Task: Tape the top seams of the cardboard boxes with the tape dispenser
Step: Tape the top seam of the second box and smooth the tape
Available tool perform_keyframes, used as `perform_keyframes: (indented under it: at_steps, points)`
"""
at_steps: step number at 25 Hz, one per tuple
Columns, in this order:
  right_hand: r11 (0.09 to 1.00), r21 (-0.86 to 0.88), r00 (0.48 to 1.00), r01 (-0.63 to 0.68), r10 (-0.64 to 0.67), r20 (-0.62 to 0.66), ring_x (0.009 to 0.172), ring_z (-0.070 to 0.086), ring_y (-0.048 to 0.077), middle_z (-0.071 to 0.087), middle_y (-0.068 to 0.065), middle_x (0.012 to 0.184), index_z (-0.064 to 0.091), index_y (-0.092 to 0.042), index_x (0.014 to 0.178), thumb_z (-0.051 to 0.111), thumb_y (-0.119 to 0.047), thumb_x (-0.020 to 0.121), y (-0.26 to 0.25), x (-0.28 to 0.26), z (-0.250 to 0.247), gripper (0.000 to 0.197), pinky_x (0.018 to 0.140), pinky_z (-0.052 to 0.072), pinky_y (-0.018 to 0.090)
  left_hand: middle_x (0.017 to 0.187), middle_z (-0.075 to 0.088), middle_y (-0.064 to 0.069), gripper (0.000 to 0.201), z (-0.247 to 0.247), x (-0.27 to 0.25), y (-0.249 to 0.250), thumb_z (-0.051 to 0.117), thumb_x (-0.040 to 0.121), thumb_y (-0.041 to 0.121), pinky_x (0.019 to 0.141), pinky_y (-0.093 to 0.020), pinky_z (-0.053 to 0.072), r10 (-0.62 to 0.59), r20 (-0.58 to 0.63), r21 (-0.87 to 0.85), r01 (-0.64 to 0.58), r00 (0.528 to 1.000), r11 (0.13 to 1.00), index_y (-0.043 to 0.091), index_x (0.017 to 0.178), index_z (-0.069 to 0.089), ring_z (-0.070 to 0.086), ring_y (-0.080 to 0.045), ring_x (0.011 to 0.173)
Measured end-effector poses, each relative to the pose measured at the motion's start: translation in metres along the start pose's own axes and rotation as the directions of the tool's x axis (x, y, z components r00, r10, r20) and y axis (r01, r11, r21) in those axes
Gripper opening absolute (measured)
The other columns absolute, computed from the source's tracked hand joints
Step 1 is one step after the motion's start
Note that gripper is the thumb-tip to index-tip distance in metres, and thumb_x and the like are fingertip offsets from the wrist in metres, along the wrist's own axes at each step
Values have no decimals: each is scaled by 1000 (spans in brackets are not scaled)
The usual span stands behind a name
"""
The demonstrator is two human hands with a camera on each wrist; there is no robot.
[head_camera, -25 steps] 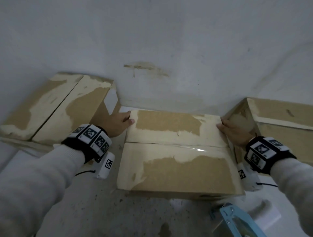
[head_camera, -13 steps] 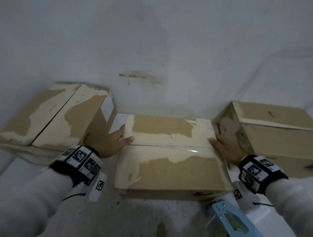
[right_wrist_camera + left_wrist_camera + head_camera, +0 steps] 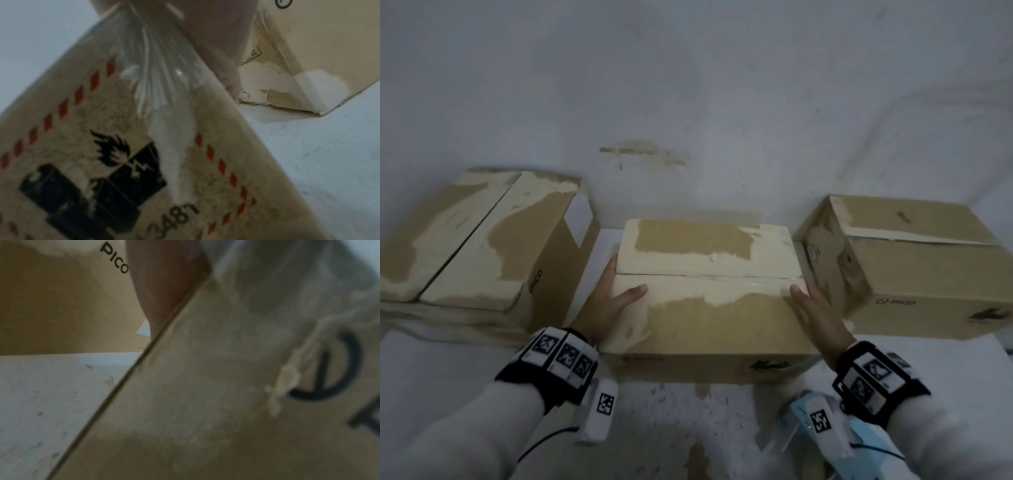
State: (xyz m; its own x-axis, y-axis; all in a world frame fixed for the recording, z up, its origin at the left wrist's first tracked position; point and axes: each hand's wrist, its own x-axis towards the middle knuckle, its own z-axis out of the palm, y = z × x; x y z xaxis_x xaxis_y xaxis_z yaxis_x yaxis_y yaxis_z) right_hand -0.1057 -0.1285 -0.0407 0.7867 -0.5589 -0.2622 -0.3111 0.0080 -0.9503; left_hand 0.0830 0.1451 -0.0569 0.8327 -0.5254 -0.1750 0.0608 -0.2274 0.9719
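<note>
Three cardboard boxes in a row on a white counter (image 3: 688, 421) against a pale wall (image 3: 688, 85); middle box (image 3: 709, 315) taken as landmark. To its left, the left box (image 3: 482, 240), "PICO" printed in black on the side facing it, read more clearly in the left wrist view (image 3: 114, 259); to its right, the right box (image 3: 914, 270), a round logo and the same name on its near face, too blurred to spell out fully. On the middle box's right end face, a hazard label (image 3: 92, 178): black flame and battery symbols inside a border of red dashes, digits "3481" beneath; clear tape (image 3: 156, 78) wrinkled down over that end from the top seam (image 3: 705, 275), glossy along the seam in the head view.

Left hand (image 3: 609, 301) flat against the landmark's left end, thumb laid over the top edge, fingers straight, gripping nothing; right hand (image 3: 815, 315) likewise pressed flat on the right end, fingers extended. Tape dispenser (image 3: 859, 435), light blue, on the counter in front of the landmark's right near corner, partly under the right wrist.

Compared with half a second ago: middle box drawn nearer and sitting lower in view; both hands slid along its ends toward the near side; dispenser now partly covered by the right wrist.
</note>
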Motion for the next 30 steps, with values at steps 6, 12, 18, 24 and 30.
perform_keyframes:
  at_steps: [6,12,18,24,30]
  points:
    - [986,-169,997,2,-15,-75,126,45,22,47,2,141,38,-19,142,35,-40,98,-15,27,4,49,108,35,39,132,56,1,62,-5,45,0,66,83,33,103,-52,42,6,-29,-52,-8,1000,999,31,139,39,56,-23,117]
    - [938,-342,991,63,-99,-88,82,51,18,55,10,109,52,-8,127,34,-2,95,-22,21,0,37,61,39,12,134,52,5,66,-6,35,10,63,88,21,94,-39,47,-12,53,-20,13,999,1000,29,144,30,53,-21,119]
    - [998,-57,999,35,-37,-27,104,57,8,61,-9,119,51,-29,129,55,-25,91,10,-22,-14,38,75,44,21,120,54,36,72,-7,-32,-10,68,79,37,102,-33,43,72,36,-146,-66,997,987,36,141,31,50,6,118]
    - [999,20,994,34,-32,-103,108,56,20,62,-1,118,47,-26,136,59,-20,88,36,-36,-14,50,95,46,45,131,58,-1,112,-1,-42,-36,68,52,77,95,-33,52,145,-136,-120,-162,980,979,19,144,38,57,-17,116]
    - [967,242,961,77,-8,-275,105,62,24,63,13,119,55,-1,127,80,-49,55,52,-42,-4,90,74,59,27,123,60,-25,101,2,-51,-59,68,63,61,94,-36,53,-10,-275,-318,-81,961,945,-15,126,47,57,-35,116]
